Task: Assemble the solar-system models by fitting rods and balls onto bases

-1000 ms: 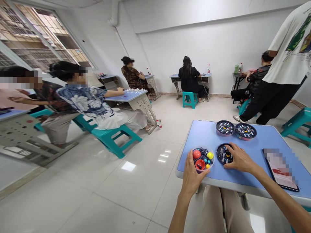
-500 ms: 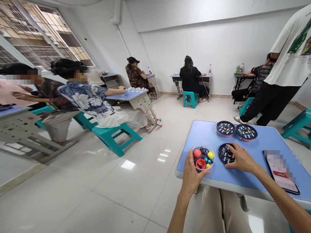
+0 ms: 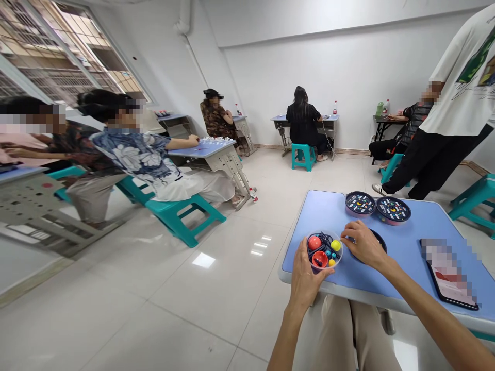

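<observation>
My left hand (image 3: 303, 273) is wrapped round the left and near side of a clear round tub (image 3: 339, 259). Inside it lie a red ball (image 3: 314, 243), a red hollow half-ball (image 3: 319, 259), a yellow ball (image 3: 335, 246), small blue beads and dark stick-like pieces. By the tub's right rim is my right hand (image 3: 363, 245), its fingers curled together; what they hold, if anything, I cannot make out. Partly covered by this hand, a black round lid (image 3: 381, 240) lies on the blue table (image 3: 410, 278).
Two closed round tubs with black printed lids (image 3: 359, 204) (image 3: 393, 209) stand at the table's far edge. A phone (image 3: 448, 275) lies on the right. Several people sit at other desks; a person in a white shirt (image 3: 458, 87) stands beyond the table.
My right hand has lifted off the black lid and moved left to the tub's rim, its fingers drawing together. My left hand stays on the tub.
</observation>
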Tool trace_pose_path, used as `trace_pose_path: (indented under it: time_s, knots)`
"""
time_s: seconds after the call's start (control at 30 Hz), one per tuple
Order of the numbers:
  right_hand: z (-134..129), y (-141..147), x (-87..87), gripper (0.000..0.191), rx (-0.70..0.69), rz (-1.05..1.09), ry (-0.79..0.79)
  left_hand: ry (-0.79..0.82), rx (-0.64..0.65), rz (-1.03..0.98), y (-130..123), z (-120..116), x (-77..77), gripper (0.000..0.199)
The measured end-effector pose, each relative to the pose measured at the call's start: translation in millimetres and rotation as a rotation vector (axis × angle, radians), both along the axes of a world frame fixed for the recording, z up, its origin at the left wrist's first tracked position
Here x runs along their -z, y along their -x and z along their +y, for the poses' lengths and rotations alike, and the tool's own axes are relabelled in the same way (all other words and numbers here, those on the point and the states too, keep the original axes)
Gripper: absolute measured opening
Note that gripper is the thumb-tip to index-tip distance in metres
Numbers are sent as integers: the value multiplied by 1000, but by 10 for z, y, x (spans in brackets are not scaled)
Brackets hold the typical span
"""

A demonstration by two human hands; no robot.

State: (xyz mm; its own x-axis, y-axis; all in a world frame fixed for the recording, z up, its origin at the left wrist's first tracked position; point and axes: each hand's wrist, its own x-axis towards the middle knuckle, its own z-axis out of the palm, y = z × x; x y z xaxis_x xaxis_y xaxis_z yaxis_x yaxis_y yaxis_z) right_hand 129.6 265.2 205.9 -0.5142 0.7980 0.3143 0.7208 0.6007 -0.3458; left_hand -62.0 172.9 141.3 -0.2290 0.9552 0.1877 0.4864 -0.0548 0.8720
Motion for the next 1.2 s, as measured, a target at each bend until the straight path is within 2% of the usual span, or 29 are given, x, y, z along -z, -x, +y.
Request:
trace_pose_path:
  time_s: [0.1, 0.23, 0.33, 0.6, 0.73, 0.9, 1.2]
  knots:
    - [-14, 266, -10, 18, 2, -65, 34, -2, -1, -1, -6, -3, -18, 101]
    - [-34, 487, -4, 18, 18, -258, 61, -1, -10, 3, -8, -4, -24, 99]
    - [-45, 556, 11, 17, 36, -343, 73, -8, -27, 6, -12, -1, -20, 100]
    - [-53, 602, 87, 20, 67, -324, 105, -2, -30, 8, -10, 9, 11, 103]
    - [-42, 597, 82, 21, 90, -216, 147, -13, -19, 11, 4, 6, 30, 104]
    - [8, 480, 44, 20, 95, 38, 252, -36, -21, 32, 3, 1, 24, 100]
    - [128, 273, 149, 21, 54, 507, 562, -30, -31, 27, -25, 15, 35, 101]
